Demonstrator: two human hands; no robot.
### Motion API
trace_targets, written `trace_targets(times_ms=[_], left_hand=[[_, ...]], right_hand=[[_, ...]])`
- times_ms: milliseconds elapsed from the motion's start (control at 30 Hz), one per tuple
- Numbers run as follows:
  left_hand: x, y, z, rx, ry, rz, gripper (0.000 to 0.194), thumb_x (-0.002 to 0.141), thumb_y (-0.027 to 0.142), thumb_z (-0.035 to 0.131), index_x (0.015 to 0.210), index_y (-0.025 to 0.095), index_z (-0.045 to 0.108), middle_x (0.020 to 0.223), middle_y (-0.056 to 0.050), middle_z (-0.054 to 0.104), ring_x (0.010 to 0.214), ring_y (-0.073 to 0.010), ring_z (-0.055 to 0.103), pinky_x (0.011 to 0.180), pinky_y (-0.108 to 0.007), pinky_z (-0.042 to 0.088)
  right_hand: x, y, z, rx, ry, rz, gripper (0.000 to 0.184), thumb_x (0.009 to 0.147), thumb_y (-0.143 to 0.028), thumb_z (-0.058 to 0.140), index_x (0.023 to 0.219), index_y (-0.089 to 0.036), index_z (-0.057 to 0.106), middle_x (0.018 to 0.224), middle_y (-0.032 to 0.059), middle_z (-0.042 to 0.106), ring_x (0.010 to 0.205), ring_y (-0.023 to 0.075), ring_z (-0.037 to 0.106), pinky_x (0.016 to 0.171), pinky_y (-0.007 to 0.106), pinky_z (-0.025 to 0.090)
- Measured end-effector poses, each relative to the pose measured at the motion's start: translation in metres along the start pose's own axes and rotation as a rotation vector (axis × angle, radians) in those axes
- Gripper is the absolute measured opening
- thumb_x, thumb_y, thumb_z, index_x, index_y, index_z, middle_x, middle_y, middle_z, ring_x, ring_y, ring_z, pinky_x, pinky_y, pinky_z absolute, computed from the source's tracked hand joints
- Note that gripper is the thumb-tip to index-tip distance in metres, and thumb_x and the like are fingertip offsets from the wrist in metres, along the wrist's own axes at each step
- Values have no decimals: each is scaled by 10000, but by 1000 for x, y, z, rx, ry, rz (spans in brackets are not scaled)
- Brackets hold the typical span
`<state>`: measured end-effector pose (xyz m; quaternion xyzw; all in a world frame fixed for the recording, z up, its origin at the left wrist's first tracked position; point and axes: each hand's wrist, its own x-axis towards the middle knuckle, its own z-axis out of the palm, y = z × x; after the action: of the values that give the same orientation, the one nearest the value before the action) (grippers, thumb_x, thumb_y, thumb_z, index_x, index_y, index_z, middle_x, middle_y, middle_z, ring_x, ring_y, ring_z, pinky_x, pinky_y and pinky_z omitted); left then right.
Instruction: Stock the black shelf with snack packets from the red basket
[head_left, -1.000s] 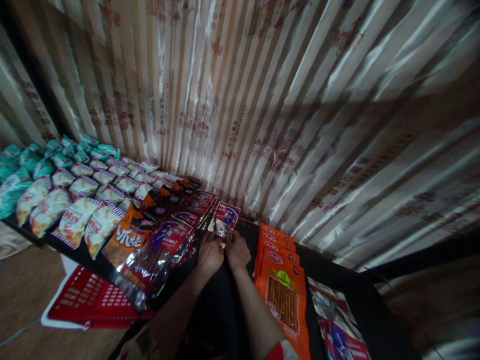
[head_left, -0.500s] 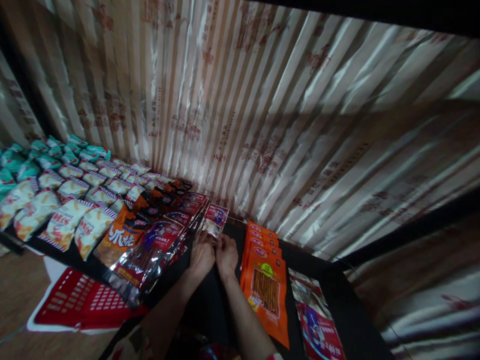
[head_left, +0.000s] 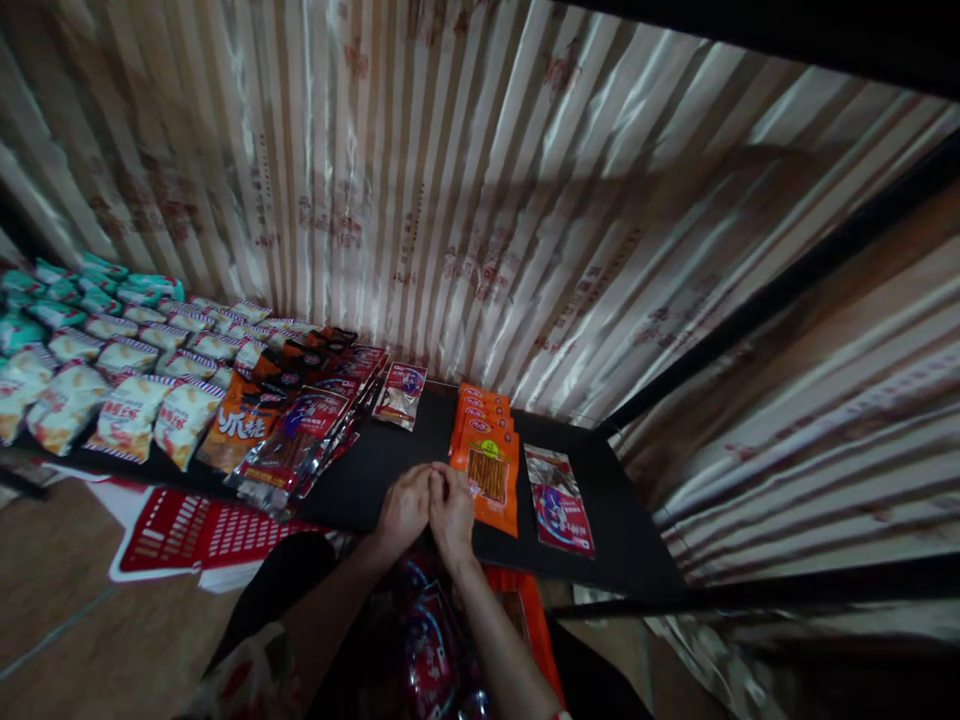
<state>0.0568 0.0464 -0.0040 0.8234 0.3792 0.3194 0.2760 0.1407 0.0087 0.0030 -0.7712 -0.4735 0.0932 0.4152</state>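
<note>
My left hand and my right hand are side by side over the front edge of the black shelf. Their fingers are curled and meet at the tips; whatever they may hold is hidden. Beyond them a red-and-silver snack packet lies flat, touched by neither hand. Close to my right hand is a row of overlapping orange snack packets. Below my forearms, several dark red packets and another orange packet rest on my lap.
Left of my hands are stacked red packets, orange-and-black bags, white bags and teal bags. One red-and-silver packet lies to the right. A red basket stands below the shelf. Striped, creased sheeting hangs behind.
Both hands have let go of the small red-and-silver packet, which stays at the back of the shelf. They have drawn back towards me to the front edge. The view has shifted to the right.
</note>
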Motion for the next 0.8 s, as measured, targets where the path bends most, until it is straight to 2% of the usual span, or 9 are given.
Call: trace_targets(times_ms=[67, 167, 333, 400, 467, 600, 700, 800], left_hand=[[-23, 3, 8, -31, -3, 34, 378, 876, 150, 285, 1125, 162, 570, 1120, -84, 625, 1038, -150, 571, 938, -279, 450], [-56, 4, 16, -58, -75, 107, 381, 864, 157, 290, 1111, 164, 581, 1067, -86, 641, 988, -149, 592, 910, -267, 465], [-104, 9, 22, -51, -157, 147, 386, 847, 133, 300, 1087, 179, 600, 1042, -82, 648, 996, -158, 584, 919, -297, 463], [-124, 9, 25, 4, -207, 93, 389, 835, 112, 318, 1081, 201, 606, 1043, -74, 648, 997, -164, 584, 919, -314, 464], [-144, 7, 28, 97, -271, -21, 402, 809, 88, 346, 1094, 205, 604, 1077, -79, 639, 1028, -182, 573, 944, -341, 448], [-176, -1, 33, 312, -401, -273, 471, 755, 85, 422, 1214, 102, 525, 1271, -156, 526, 1204, -271, 456, 1035, -410, 345], [-185, -4, 33, 371, -452, -356, 540, 741, 85, 427, 1281, 81, 447, 1349, -167, 446, 1260, -284, 387, 1042, -404, 317], [-184, -5, 33, 398, -468, -422, 552, 744, 78, 408, 1296, 86, 415, 1376, -163, 406, 1283, -274, 347, 1030, -384, 314]], right_hand=[[-23, 5, -13, 36, -9, -6, 346, 876, -336, 335, 978, -166, 619, 932, 82, 621, 892, 166, 568, 830, 273, 437], [-59, 20, -30, 73, -14, -9, 353, 882, -354, 334, 973, -171, 621, 935, 85, 623, 899, 163, 578, 830, 265, 443], [-104, 53, -46, -12, -18, 79, 369, 881, -361, 318, 960, -181, 631, 948, 96, 648, 923, 185, 588, 858, 292, 436], [-116, 65, -47, -77, -50, 144, 368, 881, -342, 311, 962, -178, 631, 984, 97, 653, 943, 188, 592, 869, 292, 429], [-128, 75, -47, -165, -128, 222, 344, 879, -302, 320, 967, -178, 629, 1007, 91, 656, 939, 184, 601, 855, 280, 430], [-146, 88, -45, -345, -332, 331, 264, 860, -240, 386, 954, -187, 627, 959, 77, 666, 887, 183, 621, 795, 265, 437], [-154, 89, -44, -409, -414, 319, 219, 847, -232, 429, 919, -184, 630, 951, 77, 662, 925, 190, 612, 802, 258, 431], [-158, 85, -41, -417, -392, 299, 254, 850, -242, 428, 1008, -161, 610, 1024, 94, 643, 977, 197, 595, 841, 260, 423]])
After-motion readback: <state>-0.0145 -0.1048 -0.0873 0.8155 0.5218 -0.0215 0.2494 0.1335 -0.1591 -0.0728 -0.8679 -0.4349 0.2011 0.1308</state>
